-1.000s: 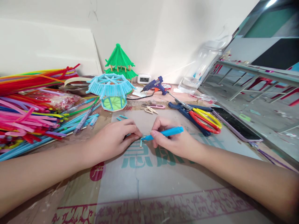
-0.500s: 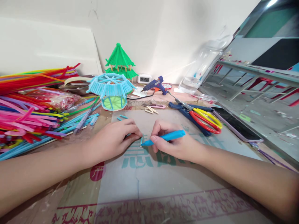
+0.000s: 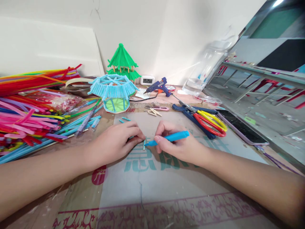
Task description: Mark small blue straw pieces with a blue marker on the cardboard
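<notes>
A blue marker [image 3: 176,136] is pinched in my right hand [image 3: 176,143], its tip pointing left at a short thin stick [image 3: 144,146]. The stick is pale with blue on part of its surface. My left hand [image 3: 124,139] has its thumb and fingers pressed together on the stick's far end. Both hands rest over a translucent sheet [image 3: 124,190] lying on printed cardboard. Just beyond my left hand lie two short blue sticks [image 3: 125,119]. Several plain short sticks [image 3: 154,112] sit further back in a small pile.
Pipe cleaners [image 3: 26,124] crowd the left. Behind stand a light-blue pavilion model [image 3: 114,92], a green pavilion model [image 3: 122,60], a clock [image 3: 147,80] and a glue gun [image 3: 158,86]. Scissors [image 3: 207,122], pliers [image 3: 202,127], a phone [image 3: 243,127] and a clear bottle [image 3: 197,79] occupy the right.
The marker tip has shifted slightly up along the stick, with my right hand moving a little. My left hand stays on the stick in the same place.
</notes>
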Action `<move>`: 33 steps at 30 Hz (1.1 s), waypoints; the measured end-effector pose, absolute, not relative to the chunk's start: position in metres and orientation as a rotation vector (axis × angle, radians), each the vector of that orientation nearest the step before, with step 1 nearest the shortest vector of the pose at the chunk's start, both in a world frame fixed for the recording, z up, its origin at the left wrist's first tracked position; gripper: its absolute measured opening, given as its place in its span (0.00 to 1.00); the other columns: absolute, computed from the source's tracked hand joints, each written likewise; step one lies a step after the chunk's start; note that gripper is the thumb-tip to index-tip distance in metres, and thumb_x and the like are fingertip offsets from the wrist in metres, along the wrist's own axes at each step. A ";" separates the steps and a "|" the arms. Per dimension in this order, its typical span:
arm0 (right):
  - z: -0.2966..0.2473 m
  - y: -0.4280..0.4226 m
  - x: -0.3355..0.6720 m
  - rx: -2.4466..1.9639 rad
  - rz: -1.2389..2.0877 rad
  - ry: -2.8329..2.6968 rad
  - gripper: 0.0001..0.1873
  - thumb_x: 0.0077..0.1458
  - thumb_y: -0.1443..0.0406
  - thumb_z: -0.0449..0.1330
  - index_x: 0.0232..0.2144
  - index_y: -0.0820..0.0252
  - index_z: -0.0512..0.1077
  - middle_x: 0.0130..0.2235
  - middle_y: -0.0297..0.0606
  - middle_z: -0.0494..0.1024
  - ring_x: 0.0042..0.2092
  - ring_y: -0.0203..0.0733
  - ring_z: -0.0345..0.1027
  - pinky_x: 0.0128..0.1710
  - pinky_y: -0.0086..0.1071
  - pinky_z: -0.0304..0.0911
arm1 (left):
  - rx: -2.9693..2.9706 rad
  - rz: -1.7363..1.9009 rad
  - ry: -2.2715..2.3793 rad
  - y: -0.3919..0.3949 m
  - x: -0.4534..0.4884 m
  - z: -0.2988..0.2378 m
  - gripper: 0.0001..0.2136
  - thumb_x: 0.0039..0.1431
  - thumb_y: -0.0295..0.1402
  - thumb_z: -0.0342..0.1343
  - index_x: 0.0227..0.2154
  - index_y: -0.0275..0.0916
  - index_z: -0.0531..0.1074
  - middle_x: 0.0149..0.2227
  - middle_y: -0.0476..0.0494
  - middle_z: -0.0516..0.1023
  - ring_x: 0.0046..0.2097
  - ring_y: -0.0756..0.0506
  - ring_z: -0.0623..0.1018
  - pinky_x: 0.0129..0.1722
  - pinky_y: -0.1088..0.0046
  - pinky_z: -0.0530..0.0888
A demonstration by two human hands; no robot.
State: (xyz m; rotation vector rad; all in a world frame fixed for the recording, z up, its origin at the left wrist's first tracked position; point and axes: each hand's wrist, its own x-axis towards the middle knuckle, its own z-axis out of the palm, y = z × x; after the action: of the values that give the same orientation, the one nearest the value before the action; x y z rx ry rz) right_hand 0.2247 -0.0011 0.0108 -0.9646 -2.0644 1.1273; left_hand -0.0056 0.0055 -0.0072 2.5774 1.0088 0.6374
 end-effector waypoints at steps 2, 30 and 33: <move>0.011 -0.001 0.224 -0.975 1.136 -2.065 0.08 0.59 0.64 0.58 0.28 0.57 0.64 0.23 0.31 0.75 0.23 0.33 0.65 0.22 0.27 0.59 | 2.579 0.610 1.029 0.004 -0.005 -0.006 0.08 0.67 0.30 0.50 0.38 0.40 0.74 0.40 0.46 0.76 0.41 0.46 0.76 0.39 0.70 0.70; 0.011 0.001 0.225 -0.970 1.245 -2.055 0.09 0.61 0.62 0.58 0.29 0.56 0.63 0.23 0.31 0.75 0.23 0.34 0.66 0.22 0.27 0.59 | 2.634 0.458 1.147 -0.003 0.001 0.001 0.11 0.60 0.38 0.55 0.43 0.40 0.70 0.42 0.44 0.73 0.45 0.41 0.75 0.42 0.64 0.69; 0.011 0.000 0.226 -0.951 1.286 -2.061 0.09 0.61 0.62 0.58 0.29 0.56 0.63 0.22 0.30 0.75 0.22 0.33 0.64 0.21 0.26 0.58 | 2.627 0.450 1.151 -0.004 0.000 0.000 0.12 0.59 0.38 0.55 0.43 0.40 0.70 0.42 0.44 0.73 0.45 0.41 0.75 0.42 0.63 0.69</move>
State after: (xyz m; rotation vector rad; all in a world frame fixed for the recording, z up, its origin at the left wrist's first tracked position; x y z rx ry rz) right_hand 0.2262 0.0001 0.0105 -0.9508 -2.0615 1.2861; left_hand 0.0001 -0.0037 0.0001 2.6273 1.1508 0.4498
